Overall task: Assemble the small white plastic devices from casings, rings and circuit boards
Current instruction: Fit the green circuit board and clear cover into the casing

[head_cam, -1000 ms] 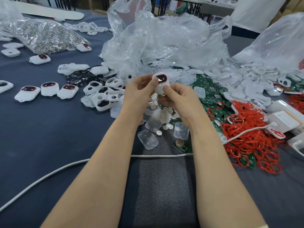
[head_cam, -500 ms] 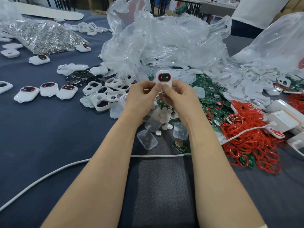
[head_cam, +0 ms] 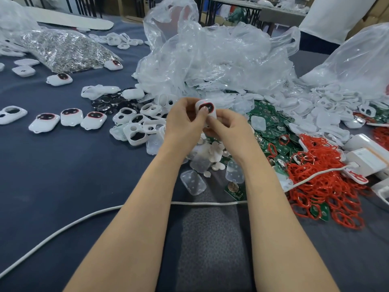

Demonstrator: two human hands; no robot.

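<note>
Blue-grey table (head_cam: 63,175): three finished devices (head_cam: 70,120) (loose casings (head_cam: 136,128), rings (head_cam: 320,180), boards (head_cam: 273,131) heaped); left hand (head_cam: 185,121) and right hand (head_cam: 228,125) pinch another device (head_cam: 207,111).

Bare forearms (head_cam: 134,218) – bare left hand (head_cam: 185,123) and right hand (head_cam: 228,128), short nails.

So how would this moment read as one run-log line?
phase: assembly in hand | left hand: grips white device | right hand: grips same device | nearby: three finished devices at left
</note>
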